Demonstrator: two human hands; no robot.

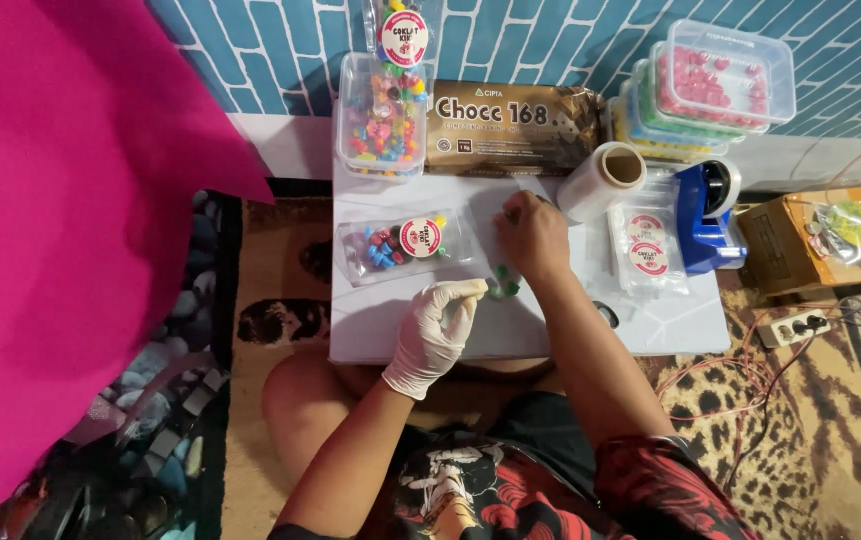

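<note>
My left hand point(437, 335), in a white glove, sits near the front edge of the white desk point(390, 335), its fingers point(465, 292) closed around a small clear bag point(495, 270) with green candies point(503, 288) showing just past the fingertips. My bare right hand point(532, 235) lies just beyond, knuckles up, fingers curled down onto the far end of that same bag; whether they pinch it or only press it I cannot tell.

To the left of my hands, a filled clear pouch point(400, 245) with a round red-and-white sticker lies flat on the desk, apart from my glove, with bare desk between it and the front edge. To the right, a short stack of empty stickered pouches point(647, 250) lies between my right forearm and a blue tape dispenser point(705, 215) at the desk's right edge. The front right corner of the desk is bare.

Farther back, a roll of clear film point(602, 180) rests just beyond my right hand. Against the blue brick wall stand a clear tub of mixed-colour candies point(382, 120), a long brown wrapped block point(510, 128), and stacked lidded tubs point(715, 85).
</note>
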